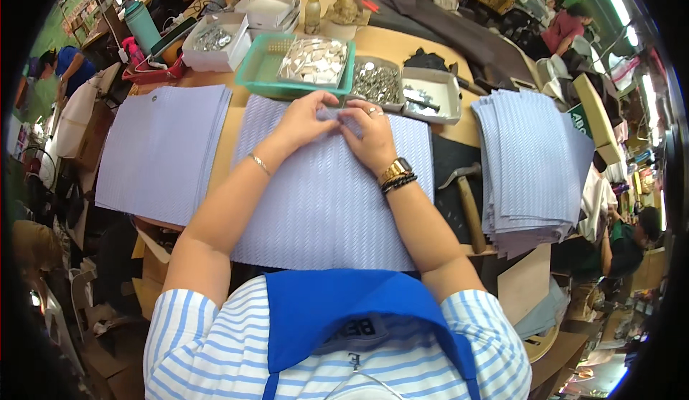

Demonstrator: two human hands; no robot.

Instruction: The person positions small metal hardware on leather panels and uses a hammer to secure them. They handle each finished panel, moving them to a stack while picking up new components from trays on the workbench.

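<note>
A lilac sheet with a woven-looking texture (323, 199) lies flat in front of me. At the middle of its far edge, my left hand (307, 121) and my right hand (369, 133) meet with fingers bent and closed in a pinch. Lilac material shows between the fingertips, so both seem to grip the sheet's edge. Any small part held there is hidden by the fingers. Just beyond the hands stand a green plastic basket (247, 77) holding pale cut pieces (313, 61) and a tray of small metal parts (376, 82).
Left lies a stack of lilac sheets (161, 156), its top one bearing a small round metal fitting. Another stack (530, 159) sits at right, beside a hammer (470, 210) on a black mat (448, 163). White boxes (448, 87) and a bottle (312, 14) stand farther back. Other people work around.
</note>
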